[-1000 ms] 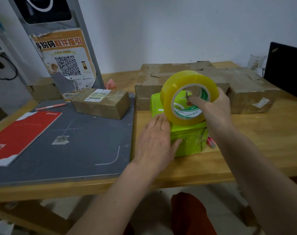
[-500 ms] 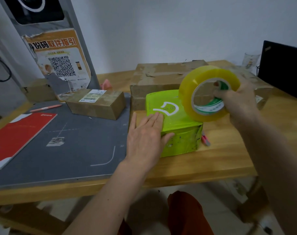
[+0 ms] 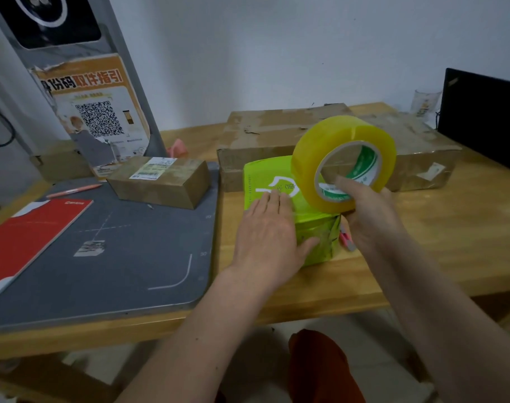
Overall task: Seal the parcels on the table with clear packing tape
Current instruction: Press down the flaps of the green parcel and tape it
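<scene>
Left hand [image 3: 269,237] lies flat on green parcel [image 3: 315,237], steadying it; right hand [image 3: 370,216] grips tape roll [image 3: 342,161] above, perhaps drawing tape across.

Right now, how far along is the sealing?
Done: glossy tape already wraps the green box's front face. In hand: the left hand presses flat on that box while the right hand grips the tape roll over it. Left: I cannot tell whether the small brown parcel and big cardboard box need tape.
</scene>
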{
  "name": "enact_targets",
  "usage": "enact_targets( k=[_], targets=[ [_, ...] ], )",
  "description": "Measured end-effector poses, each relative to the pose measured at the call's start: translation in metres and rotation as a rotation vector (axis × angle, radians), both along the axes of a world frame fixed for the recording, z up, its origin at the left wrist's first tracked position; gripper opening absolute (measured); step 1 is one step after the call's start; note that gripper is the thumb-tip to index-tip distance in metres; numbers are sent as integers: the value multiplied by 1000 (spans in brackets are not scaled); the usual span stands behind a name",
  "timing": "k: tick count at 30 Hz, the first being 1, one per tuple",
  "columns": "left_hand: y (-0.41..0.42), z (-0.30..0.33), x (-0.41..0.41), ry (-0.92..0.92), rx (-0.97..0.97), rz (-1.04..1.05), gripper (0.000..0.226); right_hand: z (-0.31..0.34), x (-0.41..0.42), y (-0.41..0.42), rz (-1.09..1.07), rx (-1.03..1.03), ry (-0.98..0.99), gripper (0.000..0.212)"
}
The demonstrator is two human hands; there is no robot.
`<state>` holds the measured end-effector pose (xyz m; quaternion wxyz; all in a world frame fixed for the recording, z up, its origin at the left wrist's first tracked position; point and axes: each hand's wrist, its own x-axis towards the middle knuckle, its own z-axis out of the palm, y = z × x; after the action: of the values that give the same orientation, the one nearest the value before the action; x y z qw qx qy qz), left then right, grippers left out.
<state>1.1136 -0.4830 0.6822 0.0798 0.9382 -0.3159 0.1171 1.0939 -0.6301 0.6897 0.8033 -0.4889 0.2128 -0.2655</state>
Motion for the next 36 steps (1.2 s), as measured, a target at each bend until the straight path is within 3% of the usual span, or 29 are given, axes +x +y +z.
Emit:
enact_targets(
  k=[2, 5, 8, 11, 17, 20, 22, 23, 26, 32, 34, 35, 36],
  targets=[
    [4, -1, 2, 17, -20, -17, 89, 4, 0, -3, 1, -25, 32, 51],
    [8, -2, 4, 25, -34, -30, 86, 9, 1, -8, -16, -86, 62, 22],
    [5, -1, 5, 37, -37, -14, 86, 11, 1, -10, -20, -155, 56, 17],
    [3, -1, 2, 27, -43, 5, 88, 11, 0, -9, -10, -110, 73, 47],
    [4, -1, -7, 10, -135, 42, 93, 9, 6, -9, -6, -73, 54, 48],
    [4, -3, -9, -17, -102, -21, 86, 10, 5, -6, 2, -39, 36, 78],
    [6, -4, -10, -99, -58, -36, 82, 9, 6, -5, -20, -47, 32, 85],
    [6, -6, -9, -129, -45, -31, 82, 8, 6, -6, -24, -49, 36, 77],
    [0, -11, -12, -188, 43, -8, 81, 5, 7, -7, -48, -88, 55, 20],
    [-2, -11, -14, -104, -41, -26, 82, 7, 10, -15, 29, -324, 72, 20],
    [1, -12, -14, -112, -29, -22, 83, 10, 11, -21, 58, -359, 57, 7],
    [2, -13, -13, -117, -21, 1, 85, 12, 12, -25, 53, -330, 64, 15],
    [3, -11, -13, -113, -4, 21, 89, 12, 12, -32, 45, -254, 59, 35]
  ],
)
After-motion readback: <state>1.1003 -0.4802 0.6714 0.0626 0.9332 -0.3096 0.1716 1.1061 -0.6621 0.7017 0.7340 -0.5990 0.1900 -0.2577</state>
